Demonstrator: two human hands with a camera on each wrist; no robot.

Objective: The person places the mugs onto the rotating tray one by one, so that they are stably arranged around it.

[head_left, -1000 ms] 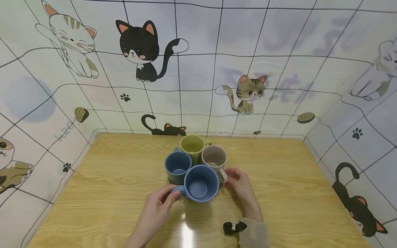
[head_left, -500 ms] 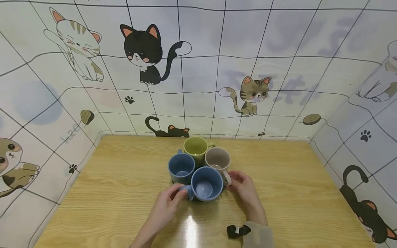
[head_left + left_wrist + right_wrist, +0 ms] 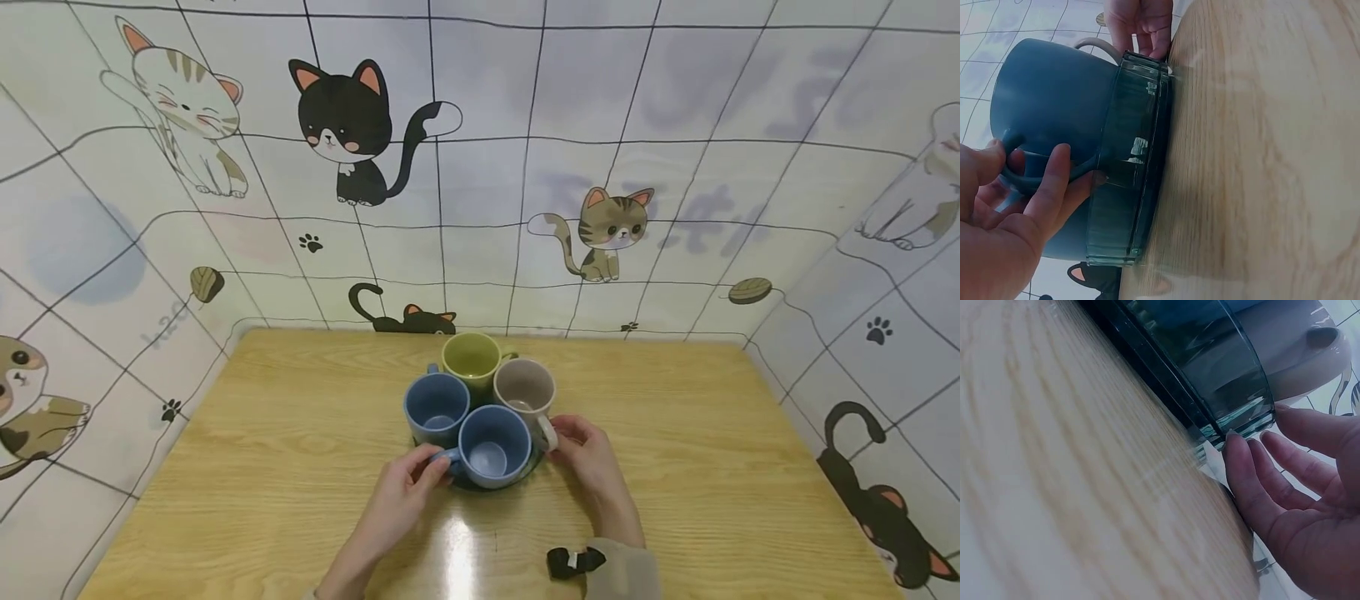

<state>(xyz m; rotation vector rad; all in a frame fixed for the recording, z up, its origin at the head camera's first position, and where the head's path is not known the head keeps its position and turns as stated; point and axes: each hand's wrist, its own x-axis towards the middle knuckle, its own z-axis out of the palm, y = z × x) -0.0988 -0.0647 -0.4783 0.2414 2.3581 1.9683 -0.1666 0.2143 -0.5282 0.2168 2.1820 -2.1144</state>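
Observation:
A blue mug stands at the front of a low, clear greenish glass tray. My left hand pinches its handle, which points left. Behind it in the same tray are a second blue mug, a yellow-green mug at the back and a beige mug on the right. With thumb and fingertips my right hand holds the tray's right edge, just below the beige mug's handle. The right wrist view shows those fingertips at the glass wall. Most of the tray is hidden by the mugs in the head view.
The tray stands on a wood-grain table. A cloth backdrop printed with cats and grid lines rises along the back and both sides. A small black item sits by my right sleeve.
My left hand has lowered the front blue mug into the tray, and over the last half second the mug shifted slightly left. The right hand keeps its place at the tray. The head view moved a little.

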